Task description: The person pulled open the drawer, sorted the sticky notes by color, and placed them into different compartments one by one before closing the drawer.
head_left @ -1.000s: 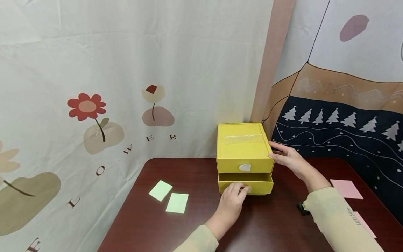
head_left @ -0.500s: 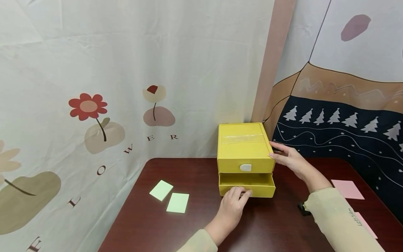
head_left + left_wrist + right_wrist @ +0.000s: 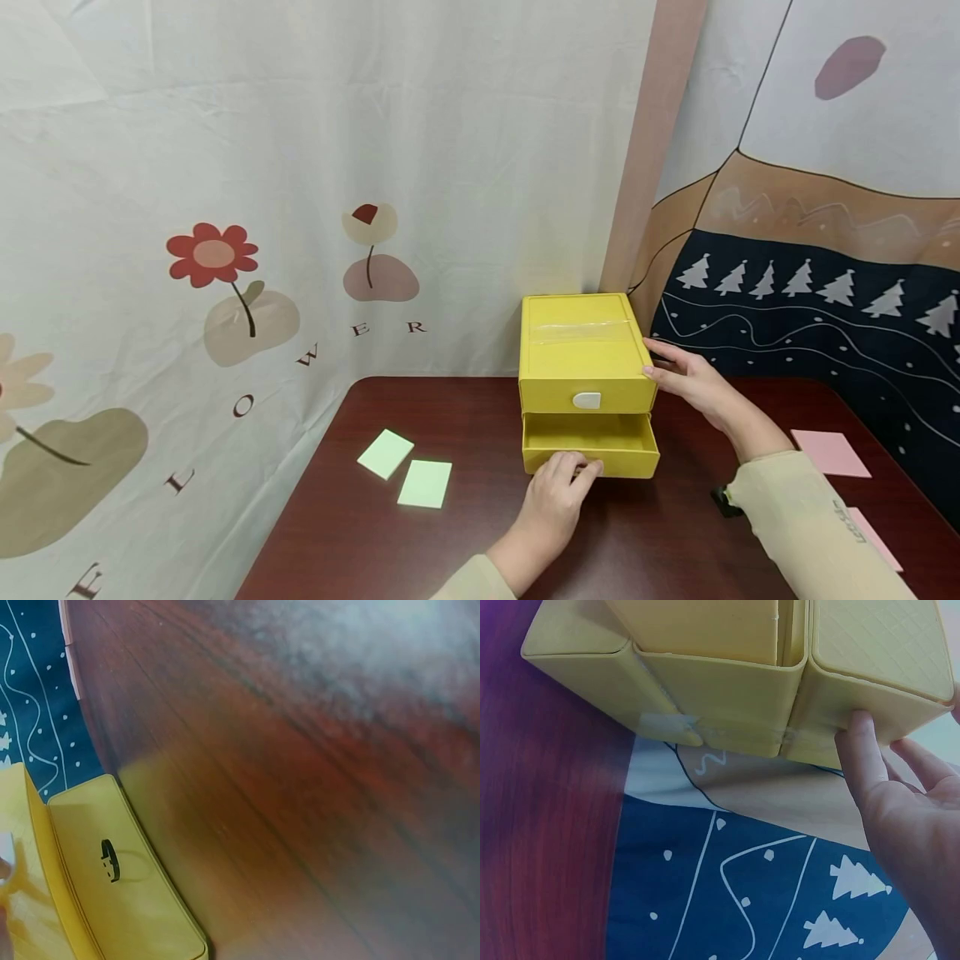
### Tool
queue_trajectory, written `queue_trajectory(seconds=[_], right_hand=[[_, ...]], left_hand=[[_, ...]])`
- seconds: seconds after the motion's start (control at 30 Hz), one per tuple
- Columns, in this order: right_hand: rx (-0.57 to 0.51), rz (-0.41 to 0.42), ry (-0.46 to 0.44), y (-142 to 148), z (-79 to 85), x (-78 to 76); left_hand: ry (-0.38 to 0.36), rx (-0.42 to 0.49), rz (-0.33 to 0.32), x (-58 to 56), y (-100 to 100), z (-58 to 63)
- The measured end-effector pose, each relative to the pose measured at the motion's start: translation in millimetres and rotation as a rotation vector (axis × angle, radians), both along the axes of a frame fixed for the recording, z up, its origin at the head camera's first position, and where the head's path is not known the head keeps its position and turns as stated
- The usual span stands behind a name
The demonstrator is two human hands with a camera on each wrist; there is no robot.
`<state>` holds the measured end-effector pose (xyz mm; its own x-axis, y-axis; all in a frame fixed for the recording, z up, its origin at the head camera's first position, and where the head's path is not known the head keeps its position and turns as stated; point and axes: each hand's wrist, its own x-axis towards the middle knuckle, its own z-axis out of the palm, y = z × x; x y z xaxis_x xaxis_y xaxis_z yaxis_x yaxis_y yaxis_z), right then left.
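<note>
A yellow drawer box (image 3: 581, 337) stands at the back of the table, with clear tape across its top. Below its top drawer, which has a white tab, another yellow drawer (image 3: 630, 464) sticks out toward me; its visible inside shows nothing. My left hand (image 3: 549, 500) holds this drawer's front with curled fingers. In the left wrist view, fingertips touch a white handle (image 3: 6, 851) at the left edge. My right hand (image 3: 693, 387) rests its extended fingers against the box's right side. The right wrist view shows those fingers (image 3: 862, 754) touching the uppermost section.
Two light green paper squares (image 3: 424, 484) lie left of the box on the dark red table (image 3: 337, 533). Pink paper pieces (image 3: 831, 453) lie at the right, one partly behind the right sleeve. A printed curtain (image 3: 480, 167) hangs directly behind the box.
My left hand has drawn the drawer farther out toward me, so more of its inside shows. My right hand stays on the box's side.
</note>
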<state>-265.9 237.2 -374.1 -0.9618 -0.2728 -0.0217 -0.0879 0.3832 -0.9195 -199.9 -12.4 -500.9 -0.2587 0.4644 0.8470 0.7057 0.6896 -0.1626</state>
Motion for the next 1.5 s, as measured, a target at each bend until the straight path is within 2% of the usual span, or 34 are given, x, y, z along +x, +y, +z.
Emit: queue_trajectory(seconds=[0.43,1.33,1.5], right_hand=[[0.037,-0.006,0.064,2.6,-4.0,-0.7],[0.011,-0.017,0.094,1.5,-8.7,-0.9],[0.012,-0.016,0.100,1.2,-8.9,-0.2]], left_hand=[[-0.017,0.000,-0.012,2.7,0.8,-0.2],[-0.008,0.011,0.012,12.8,1.5,-0.2],[0.004,0.014,0.013,15.3,1.6,2.9]])
